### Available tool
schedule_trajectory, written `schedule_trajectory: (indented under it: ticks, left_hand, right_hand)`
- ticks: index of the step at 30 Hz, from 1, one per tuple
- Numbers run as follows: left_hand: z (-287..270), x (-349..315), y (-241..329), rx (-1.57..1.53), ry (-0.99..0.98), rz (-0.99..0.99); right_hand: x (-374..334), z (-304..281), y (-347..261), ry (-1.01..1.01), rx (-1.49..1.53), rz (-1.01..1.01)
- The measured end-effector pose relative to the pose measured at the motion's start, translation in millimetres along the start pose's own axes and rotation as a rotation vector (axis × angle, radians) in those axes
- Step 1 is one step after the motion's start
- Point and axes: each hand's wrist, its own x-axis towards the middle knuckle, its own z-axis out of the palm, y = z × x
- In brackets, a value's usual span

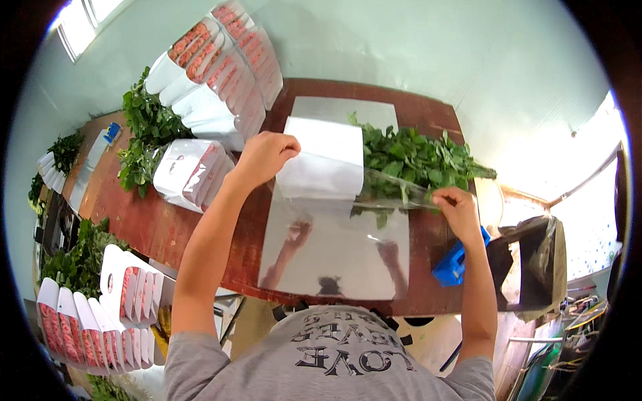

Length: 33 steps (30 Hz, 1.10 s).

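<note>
Your white wrap lies on the shiny sheet in the middle of the brown table, between your two hands. Green leaves poke out of its right side, with the stems pointing right, so they seem to be kept clear of the paper. The smooth sheet under it all probably gives you a flat place to work. The clear film is pulled out toward you and to the right, likely to keep it from crumpling.

Your hands are well apart. Your left hand is closed on the left edge of the wrap, knuckles up and fingertips facing right. It may have some film in its pinch too, but that spot is too small to tell. Your right hand pinches the film's far corner, with its fingertips facing left. Both arms reach forward, and the left one leans inward. A blue tool sits beside your right forearm, maybe so it is easy to grab
</note>
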Motion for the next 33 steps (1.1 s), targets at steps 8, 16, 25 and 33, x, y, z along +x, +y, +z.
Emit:
schedule_trajectory:
  ticks: [8, 16, 25, 33]
  left_hand:
    - [9, 130, -79, -0.064, -0.421, -0.103]
    - [58, 158, -77, 0.406, -0.732, 0.07]
    - [66, 180, -123, 0.104, -0.84, 0.002]
    - [65, 184, -100, 0.229, -0.762, -0.061]
  right_hand:
    - [167, 56, 71, -0.061, -0.226, -0.07]
    - [166, 78, 101, -0.123, -0.086, 0.095]
    - [164, 77, 103, -0.069, 0.016, 0.201]
    - [122, 55, 61, 0.305, -0.249, -0.055]
